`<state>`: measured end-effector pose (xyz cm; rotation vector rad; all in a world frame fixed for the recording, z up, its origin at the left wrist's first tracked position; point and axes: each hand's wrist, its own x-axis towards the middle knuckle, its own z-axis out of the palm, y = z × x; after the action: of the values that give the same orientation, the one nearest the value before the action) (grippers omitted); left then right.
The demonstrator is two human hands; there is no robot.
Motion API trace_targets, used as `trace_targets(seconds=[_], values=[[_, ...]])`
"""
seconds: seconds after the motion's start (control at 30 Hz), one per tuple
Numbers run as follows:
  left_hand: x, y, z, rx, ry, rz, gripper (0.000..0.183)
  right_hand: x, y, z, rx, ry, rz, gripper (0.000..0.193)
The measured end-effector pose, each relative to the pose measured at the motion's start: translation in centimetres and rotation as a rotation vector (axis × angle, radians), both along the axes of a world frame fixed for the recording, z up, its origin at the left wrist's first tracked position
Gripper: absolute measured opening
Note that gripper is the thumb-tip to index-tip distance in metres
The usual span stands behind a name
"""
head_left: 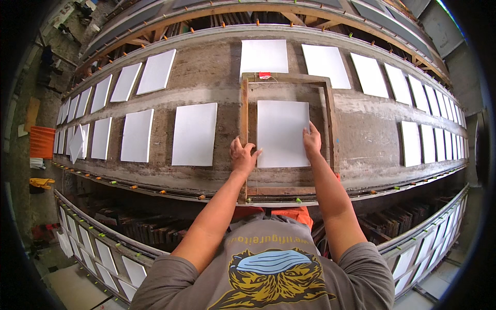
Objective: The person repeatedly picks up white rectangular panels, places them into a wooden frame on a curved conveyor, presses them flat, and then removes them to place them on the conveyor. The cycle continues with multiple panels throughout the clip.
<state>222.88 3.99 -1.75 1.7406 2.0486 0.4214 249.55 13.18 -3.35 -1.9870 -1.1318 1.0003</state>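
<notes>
A rectangular wooden frame lies on the long brown table in front of me, a red patch on its far bar. Within its outline is a blank white sheet. My left hand is at the near left edge of this sheet, over the frame's left bar, its thumb and forefinger bent against the sheet's edge. On the opposite edge, my right hand grips the sheet, fingers partly hidden beneath or behind it. I cannot tell whether the sheet touches the tabletop or whether mesh spans the frame.
White sheets lie in two rows along the table, including one left of the frame. Small orange and green pegs line the table's edges. Another table with sheets stands behind me, and racks of dark boards sit below.
</notes>
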Motion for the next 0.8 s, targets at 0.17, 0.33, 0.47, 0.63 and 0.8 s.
trace_targets(seconds=[0.17,0.33,0.47,0.63,0.8], values=[[0.1,0.1,0.2,0.000,-0.012,0.002,0.040,0.7,0.2,-1.8,0.043,-0.021,0.037,0.046],[0.2,-0.1,0.3,-0.031,-0.032,0.021,0.036,0.4,0.1,-1.3,0.029,-0.024,0.033,0.047],[0.0,-0.3,-0.4,0.052,-0.013,-0.005,0.039,0.5,0.0,-1.5,0.057,-0.040,0.069,0.047],[0.1,-0.2,0.0,0.041,-0.034,0.001,0.037,-0.1,-0.2,-0.5,0.007,-0.132,0.057,0.049],[0.0,-0.1,-0.1,0.046,-0.040,0.001,0.036,-2.0,-1.0,2.3,-0.049,-0.294,0.038,0.053]])
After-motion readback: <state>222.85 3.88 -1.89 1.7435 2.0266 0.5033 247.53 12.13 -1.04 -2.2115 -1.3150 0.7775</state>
